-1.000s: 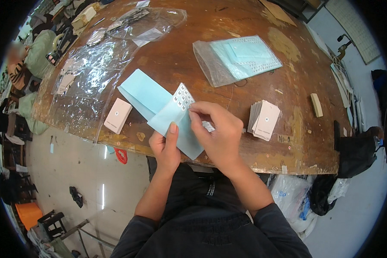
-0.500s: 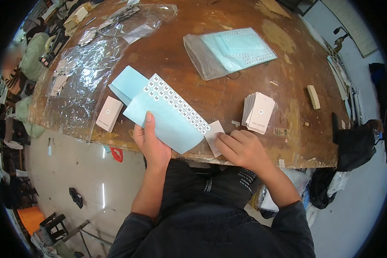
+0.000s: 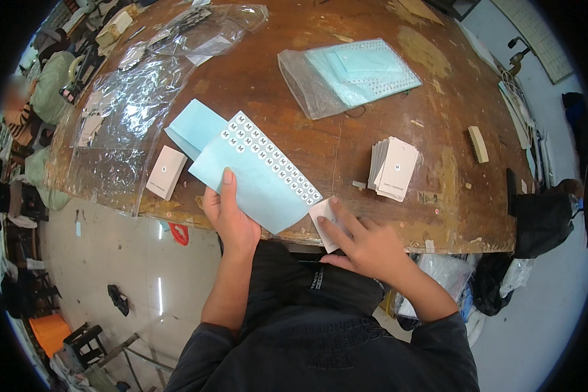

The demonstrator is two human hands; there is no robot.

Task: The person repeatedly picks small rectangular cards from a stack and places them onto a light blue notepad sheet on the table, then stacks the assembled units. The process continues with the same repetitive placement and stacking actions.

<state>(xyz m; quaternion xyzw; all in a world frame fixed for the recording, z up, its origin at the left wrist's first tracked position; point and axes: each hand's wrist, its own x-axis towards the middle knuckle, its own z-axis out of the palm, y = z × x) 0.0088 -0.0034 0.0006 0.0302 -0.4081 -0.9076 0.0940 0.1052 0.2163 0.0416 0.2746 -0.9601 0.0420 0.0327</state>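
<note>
My left hand grips a light blue sticker sheet, thumb on top. Rows of small round white stickers with a dark letter run along its upper right side, and part of its left end is bare backing. At the table's front edge, the sheet's lower right corner meets a small pale hang tag; whether more tags lie beneath it, I cannot tell. My right hand rests over this tag with index and middle fingers stretched across it and the thumb apart below.
A stack of pale pink hang tags stands to the right, another stack to the left. Farther back lie a clear bag of blue sticker sheets and crumpled plastic bags. A wooden brush sits at the right of the brown table.
My right hand has shifted slightly down and right, its fingers going from a pinch at the tag to spread over it. The left hand and sheet have barely moved.
</note>
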